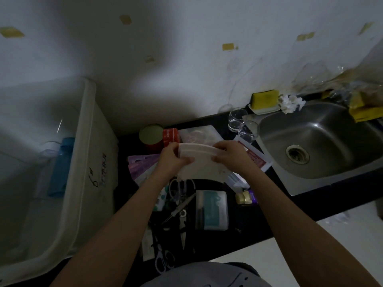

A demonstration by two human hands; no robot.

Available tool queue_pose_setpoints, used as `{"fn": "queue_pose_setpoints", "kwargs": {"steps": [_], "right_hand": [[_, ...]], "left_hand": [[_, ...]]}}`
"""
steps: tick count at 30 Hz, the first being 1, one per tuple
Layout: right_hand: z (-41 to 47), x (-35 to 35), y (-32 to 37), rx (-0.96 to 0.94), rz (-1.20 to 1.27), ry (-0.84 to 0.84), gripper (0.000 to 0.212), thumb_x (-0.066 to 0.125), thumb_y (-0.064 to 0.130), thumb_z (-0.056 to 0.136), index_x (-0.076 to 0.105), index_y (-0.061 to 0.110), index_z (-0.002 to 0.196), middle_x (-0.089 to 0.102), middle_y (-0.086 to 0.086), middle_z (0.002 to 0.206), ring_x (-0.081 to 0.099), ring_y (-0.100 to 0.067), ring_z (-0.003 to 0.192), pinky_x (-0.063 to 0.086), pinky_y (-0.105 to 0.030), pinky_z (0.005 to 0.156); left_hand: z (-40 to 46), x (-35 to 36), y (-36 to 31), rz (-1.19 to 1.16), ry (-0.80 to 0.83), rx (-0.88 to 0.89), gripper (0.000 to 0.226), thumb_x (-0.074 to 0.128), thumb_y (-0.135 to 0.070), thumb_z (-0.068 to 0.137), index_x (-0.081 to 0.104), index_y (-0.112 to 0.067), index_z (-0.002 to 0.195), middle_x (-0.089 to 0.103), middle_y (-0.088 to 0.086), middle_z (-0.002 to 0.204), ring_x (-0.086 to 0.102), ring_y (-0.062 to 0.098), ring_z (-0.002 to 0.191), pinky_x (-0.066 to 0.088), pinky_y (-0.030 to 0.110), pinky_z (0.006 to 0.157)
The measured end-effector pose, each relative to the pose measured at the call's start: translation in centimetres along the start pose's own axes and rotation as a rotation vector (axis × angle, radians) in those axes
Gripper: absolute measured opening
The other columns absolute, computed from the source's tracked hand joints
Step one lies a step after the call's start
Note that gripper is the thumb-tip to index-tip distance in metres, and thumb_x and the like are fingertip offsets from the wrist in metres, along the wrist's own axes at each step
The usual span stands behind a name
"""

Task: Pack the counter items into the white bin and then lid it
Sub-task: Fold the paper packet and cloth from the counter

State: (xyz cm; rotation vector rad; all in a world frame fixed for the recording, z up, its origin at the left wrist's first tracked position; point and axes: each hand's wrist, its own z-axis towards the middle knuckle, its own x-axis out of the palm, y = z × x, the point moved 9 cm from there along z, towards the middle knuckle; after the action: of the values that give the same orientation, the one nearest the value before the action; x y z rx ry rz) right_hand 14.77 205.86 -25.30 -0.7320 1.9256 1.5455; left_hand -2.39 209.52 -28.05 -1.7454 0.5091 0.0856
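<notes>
Both hands, left [173, 160] and right [229, 154], pinch a white pouch [202, 162] above the counter's [259, 220] middle; if one slips, it could drop before reaching the bin [87, 141].

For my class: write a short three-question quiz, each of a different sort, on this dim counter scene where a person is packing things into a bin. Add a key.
1. True or false: both hands hold the flat white zip pouch above the black counter.
2. Which lies inside the large white plastic bin? A) yellow sponge B) blue bottle C) steel scissors
3. Fill in: the two clear glass tumblers stand beside the steel ____.

Key: 1 true: left hand and right hand pinch it. 2 B, the blue bottle. 3 sink.
</notes>
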Motion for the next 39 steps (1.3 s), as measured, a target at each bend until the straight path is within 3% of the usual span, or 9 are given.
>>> {"fn": "queue_pose_setpoints", "kwargs": {"steps": [3,6,8,14,19,24,28,31,39], "right_hand": [[-0.1,0.7,0.0,-0.052,-0.056,-0.010,0.031,0.064,0.009,0.083,0.068,0.015,0.113,0.069,-0.003,0.097,0.057,-0.010,0.079,0.052,-0.026,0.073],[-0.6,1.8,-0.2,-0.133,-0.101,-0.053,0.036,0.064,0.006,0.081,0.068,0.019,0.114,0.062,0.006,0.107,0.054,-0.008,0.094,0.047,-0.021,0.080],[-0.7,2.7,-0.7,-0.144,-0.151,-0.084,0.030,0.065,0.009,0.080,0.070,0.015,0.108,0.060,0.001,0.115,0.056,-0.015,0.103,0.048,-0.031,0.086],[-0.2,5.6,-2.8,-0.038,-0.256,0.027,0.034,0.062,0.019,0.082,0.067,0.013,0.116,0.061,-0.014,0.115,0.058,-0.030,0.106,0.048,-0.036,0.086],[-0.2,6.5,-3.8,0.043,-0.225,0.114,0.035,0.060,0.018,0.084,0.062,0.012,0.119,0.057,-0.012,0.119,0.055,-0.027,0.109,0.048,-0.039,0.089],[0.2,6.2,-5.6,0.173,-0.108,0.069,0.037,0.060,0.006,0.079,0.057,0.007,0.116,0.056,-0.012,0.116,0.054,-0.026,0.107,0.045,-0.031,0.085],[-0.1,4.8,-6.2,0.248,0.072,-0.020,0.024,0.059,0.003,0.077,0.059,0.009,0.101,0.055,-0.002,0.090,0.058,-0.022,0.090,0.041,-0.027,0.069],[-0.1,2.5,-5.1,0.233,0.260,-0.111,0.030,0.062,0.002,0.076,0.054,0.013,0.102,0.052,0.006,0.084,0.054,-0.011,0.078,0.047,-0.025,0.066],[1.6,-4.2,4.0,-0.037,0.330,-0.248,0.042,0.057,0.005,0.084,0.049,0.009,0.125,0.055,-0.003,0.105,0.052,-0.017,0.093,0.043,-0.028,0.074]], "left_hand": [[0.1,0.7,1.2,0.075,0.038,0.010,0.032,0.075,-0.002,0.074,0.047,-0.017,0.073,0.053,-0.001,0.070,0.050,0.008,0.063,0.042,0.021,0.055],[0.2,1.3,2.8,0.146,0.056,0.026,0.037,0.075,-0.002,0.074,0.043,-0.021,0.067,0.049,-0.003,0.064,0.045,0.006,0.057,0.035,0.013,0.048],[0.3,1.6,3.5,0.192,0.062,0.041,0.038,0.073,-0.002,0.075,0.042,-0.022,0.067,0.048,-0.002,0.064,0.044,0.008,0.057,0.034,0.016,0.049],[0.1,2.9,5.0,0.331,0.160,0.098,0.030,0.067,-0.003,0.079,0.050,-0.028,0.079,0.056,-0.004,0.076,0.053,0.008,0.069,0.040,0.015,0.058],[0.0,3.5,6.0,0.377,0.221,0.104,0.027,0.064,-0.008,0.078,0.059,-0.015,0.104,0.066,0.007,0.098,0.062,0.019,0.088,0.051,0.032,0.075],[-0.2,3.4,5.9,0.356,0.201,0.074,0.026,0.061,-0.007,0.084,0.048,-0.022,0.101,0.060,0.001,0.099,0.059,0.017,0.089,0.050,0.027,0.071],[-0.4,2.8,5.0,0.353,0.105,0.065,0.025,0.060,-0.008,0.087,0.046,-0.014,0.107,0.053,-0.001,0.095,0.053,0.013,0.082,0.038,0.008,0.055],[0.0,2.0,3.4,0.272,0.039,0.025,0.028,0.061,-0.007,0.086,0.041,-0.018,0.102,0.048,-0.008,0.083,0.049,0.005,0.071,0.038,0.011,0.052],[1.1,-2.8,-3.4,-0.037,0.007,0.009,0.021,0.066,-0.009,0.086,0.048,-0.017,0.095,0.056,0.000,0.093,0.058,0.026,0.095,0.055,0.043,0.080]]}}
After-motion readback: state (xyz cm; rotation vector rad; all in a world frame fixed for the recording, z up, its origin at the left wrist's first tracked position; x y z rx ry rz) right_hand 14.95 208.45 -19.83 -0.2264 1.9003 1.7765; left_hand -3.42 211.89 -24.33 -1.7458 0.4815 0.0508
